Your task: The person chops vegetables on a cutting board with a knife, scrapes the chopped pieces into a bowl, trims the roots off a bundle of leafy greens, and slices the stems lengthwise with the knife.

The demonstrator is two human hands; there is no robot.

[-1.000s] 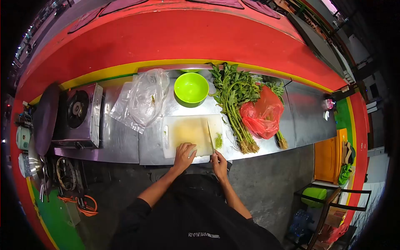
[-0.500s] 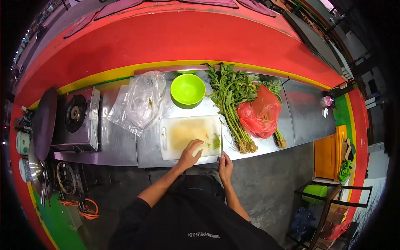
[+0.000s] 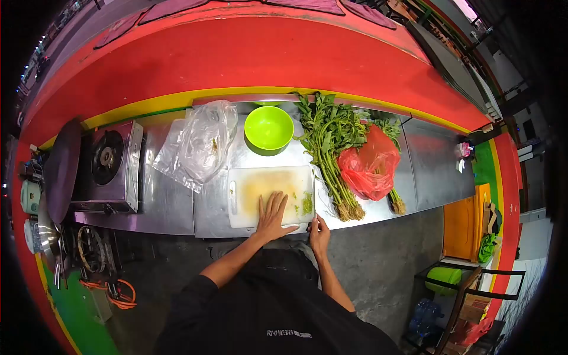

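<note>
My left hand lies on the lower middle of the white cutting board, its fingers spread and nothing held. At the board's right edge, my right hand is closed around the handle of a knife, whose thin blade points away from me along that edge. A small heap of chopped greens sits on the board just left of the knife, with a few bits beside it. Beyond the board stands a green bowl.
Leafy greens with roots and a red plastic bag lie right of the board. A clear plastic bag is at the left, then a gas stove. A red wall rises behind the steel counter.
The knife has moved right, from over the board to its right edge. My left hand has shifted right and now lies flat with fingers spread.
</note>
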